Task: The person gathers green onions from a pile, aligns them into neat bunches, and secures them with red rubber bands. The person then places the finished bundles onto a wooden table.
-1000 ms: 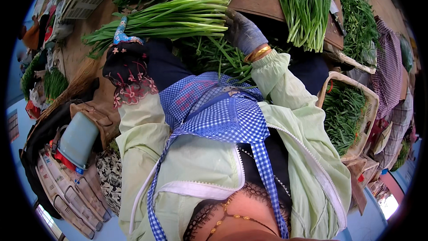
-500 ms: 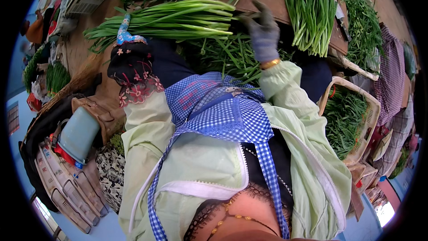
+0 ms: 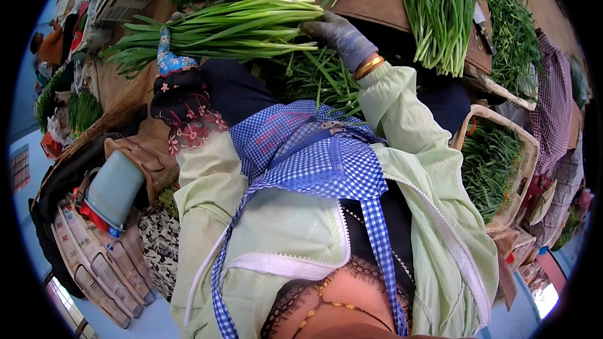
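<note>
A long bunch of garlic chives (image 3: 239,28) lies sideways above my lap, leafy tips to the left and pale stem ends to the right. My left hand (image 3: 168,50), in a blue flowered glove, is closed around its leafy part; the bunch hides some of the fingers. At the pale ends is my right hand (image 3: 331,34), in a grey-blue glove, its fingers pressed together on the outermost stems. Below the bunch, loose green leaves (image 3: 323,81) fill the dark space between my knees.
More chives lie on a brown board (image 3: 370,3) ahead. A stack of chives (image 3: 438,19) hangs over its right side, beside a knife (image 3: 482,34). A pale crate (image 3: 531,150) of greens stands at right. At left are a broom (image 3: 125,103) and a light-blue bucket (image 3: 114,188).
My right hand has swung left and down from above the stem ends, its spread fingers now closed on them. The bunch and my left hand have shifted slightly left.
</note>
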### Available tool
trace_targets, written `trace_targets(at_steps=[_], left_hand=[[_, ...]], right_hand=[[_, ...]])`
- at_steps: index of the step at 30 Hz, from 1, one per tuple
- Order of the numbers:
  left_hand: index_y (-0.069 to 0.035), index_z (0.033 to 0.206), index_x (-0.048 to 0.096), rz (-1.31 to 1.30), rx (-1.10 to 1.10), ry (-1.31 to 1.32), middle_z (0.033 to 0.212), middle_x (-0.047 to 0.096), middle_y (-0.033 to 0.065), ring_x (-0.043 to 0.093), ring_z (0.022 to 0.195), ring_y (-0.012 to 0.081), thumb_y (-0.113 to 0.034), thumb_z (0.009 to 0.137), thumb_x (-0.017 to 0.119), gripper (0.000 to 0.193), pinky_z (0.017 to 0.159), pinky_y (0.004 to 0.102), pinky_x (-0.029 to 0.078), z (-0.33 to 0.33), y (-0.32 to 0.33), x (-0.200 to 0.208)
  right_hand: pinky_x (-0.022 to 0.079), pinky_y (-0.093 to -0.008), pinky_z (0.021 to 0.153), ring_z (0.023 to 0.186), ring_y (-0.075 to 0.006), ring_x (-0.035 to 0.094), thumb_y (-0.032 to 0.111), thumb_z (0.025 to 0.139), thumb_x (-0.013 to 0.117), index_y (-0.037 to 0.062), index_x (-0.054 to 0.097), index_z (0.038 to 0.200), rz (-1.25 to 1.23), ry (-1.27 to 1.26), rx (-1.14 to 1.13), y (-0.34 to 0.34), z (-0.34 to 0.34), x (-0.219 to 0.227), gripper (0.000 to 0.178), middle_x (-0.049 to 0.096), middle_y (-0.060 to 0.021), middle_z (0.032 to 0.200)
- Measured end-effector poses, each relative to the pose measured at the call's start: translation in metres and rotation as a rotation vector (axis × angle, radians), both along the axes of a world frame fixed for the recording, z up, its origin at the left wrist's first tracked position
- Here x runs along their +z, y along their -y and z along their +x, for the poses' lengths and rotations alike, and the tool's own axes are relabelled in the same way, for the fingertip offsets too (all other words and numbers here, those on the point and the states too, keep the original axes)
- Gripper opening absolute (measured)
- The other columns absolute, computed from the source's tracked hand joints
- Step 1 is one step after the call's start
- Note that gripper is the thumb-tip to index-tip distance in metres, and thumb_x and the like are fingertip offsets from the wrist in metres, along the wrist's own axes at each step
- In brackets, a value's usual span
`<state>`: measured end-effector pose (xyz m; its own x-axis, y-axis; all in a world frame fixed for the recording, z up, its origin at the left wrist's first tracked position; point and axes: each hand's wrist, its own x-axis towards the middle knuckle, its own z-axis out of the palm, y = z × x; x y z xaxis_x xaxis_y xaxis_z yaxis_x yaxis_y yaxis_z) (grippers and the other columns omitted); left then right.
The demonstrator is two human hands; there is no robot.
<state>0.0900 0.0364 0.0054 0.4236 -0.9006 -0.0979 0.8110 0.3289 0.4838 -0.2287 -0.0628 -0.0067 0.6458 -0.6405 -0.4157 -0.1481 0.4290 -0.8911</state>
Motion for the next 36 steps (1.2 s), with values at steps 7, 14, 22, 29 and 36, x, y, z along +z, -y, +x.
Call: trace_targets(at_steps=[7, 14, 22, 29, 36], left_hand=[[-0.006, 0.102, 0.056, 0.358, 0.188, 0.099, 0.11, 0.057, 0.0104, 0.05, 0.107, 0.0323, -0.019, 0.089, 0.048, 0.02, 0.091, 0.0544, 0.041, -0.044, 0.013, 0.018], [-0.002, 0.105, 0.057, 0.559, 0.115, 0.184, 0.112, 0.057, 0.0158, 0.053, 0.103, 0.0328, -0.016, 0.086, 0.054, 0.024, 0.09, 0.0497, 0.044, -0.029, 0.004, 0.013], [0.003, 0.111, 0.051, 0.366, 0.155, 0.114, 0.12, 0.05, 0.0199, 0.048, 0.11, 0.0337, -0.016, 0.088, 0.048, 0.029, 0.096, 0.0522, 0.039, -0.05, 0.013, 0.0], [-0.003, 0.109, 0.056, 0.18, 0.028, -0.007, 0.115, 0.055, 0.0173, 0.053, 0.103, 0.0334, -0.018, 0.084, 0.056, 0.029, 0.09, 0.0535, 0.043, -0.055, 0.01, -0.016], [-0.003, 0.114, 0.054, 0.465, 0.306, 0.09, 0.116, 0.054, 0.0161, 0.051, 0.106, 0.0346, -0.024, 0.085, 0.053, 0.036, 0.091, 0.0553, 0.04, -0.015, -0.014, -0.014]], right_hand=[[0.047, -0.0299, 0.082, 0.093, -0.0176, 0.057, 0.009, 0.076, 0.064, 0.0018, 0.051, 0.114, 0.111, 0.418, 0.003, -0.024, -0.003, -0.031, 0.041, 0.059, -0.0081, 0.105], [0.048, -0.0283, 0.079, 0.087, -0.0173, 0.059, 0.001, 0.074, 0.064, 0.0006, 0.053, 0.11, 0.142, 0.377, -0.282, -0.027, -0.002, -0.03, 0.038, 0.061, -0.0076, 0.096], [0.049, -0.029, 0.075, 0.084, -0.0177, 0.059, 0.003, 0.074, 0.063, 0.0027, 0.047, 0.118, 0.155, 0.435, -0.423, -0.034, -0.004, -0.026, 0.046, 0.06, -0.0076, 0.097], [0.049, -0.032, 0.074, 0.084, -0.0196, 0.059, 0.005, 0.078, 0.057, 0.0062, 0.05, 0.113, 0.268, 0.578, -0.64, -0.037, -0.017, -0.018, 0.035, 0.059, -0.0062, 0.096], [0.047, -0.0282, 0.076, 0.08, -0.0156, 0.058, 0.01, 0.079, 0.061, 0.0029, 0.057, 0.099, -0.221, -0.068, -0.403, -0.007, -0.081, -0.046, 0.021, 0.061, -0.0053, 0.095]])
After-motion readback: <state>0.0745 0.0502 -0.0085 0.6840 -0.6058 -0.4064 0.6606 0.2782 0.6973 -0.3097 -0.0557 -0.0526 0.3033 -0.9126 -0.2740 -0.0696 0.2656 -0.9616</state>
